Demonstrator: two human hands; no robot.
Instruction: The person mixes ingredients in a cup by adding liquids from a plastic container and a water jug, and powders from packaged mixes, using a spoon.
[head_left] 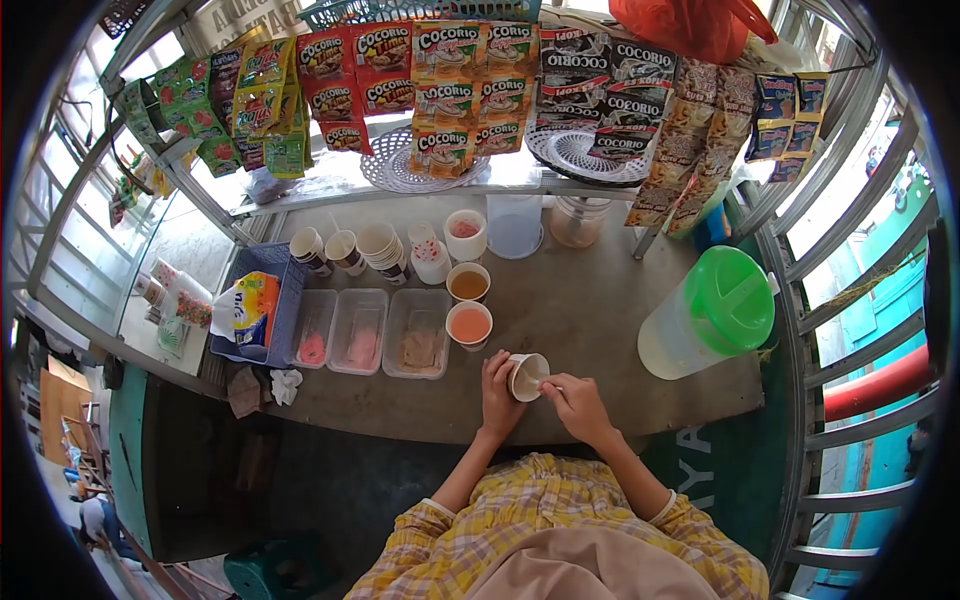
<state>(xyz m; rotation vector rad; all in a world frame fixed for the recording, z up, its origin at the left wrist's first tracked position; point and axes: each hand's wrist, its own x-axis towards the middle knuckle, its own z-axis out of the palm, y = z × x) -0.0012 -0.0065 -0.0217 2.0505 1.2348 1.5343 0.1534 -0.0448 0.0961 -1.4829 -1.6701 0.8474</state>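
Note:
My left hand point(500, 392) is wrapped round a white paper cup point(516, 378), which tilts slightly near the table's front edge. At the cup's mouth, my right hand point(578, 403) is closed in a pinch on what looks like a spoon, its lower end inside the cup. The spoon is small and mostly hidden by the fingers. Just beyond my left hand stands a paper cup of orange-pink drink point(469, 324). Behind it is a paper cup of amber drink point(468, 285).
Clear plastic tubs point(417, 368) with powder and a blue basket point(262, 352) stand left. Cup stacks point(379, 248) line the back. A green-lidded jug point(700, 318) stands right. Sachet strips point(445, 95) hang above the table point(590, 300).

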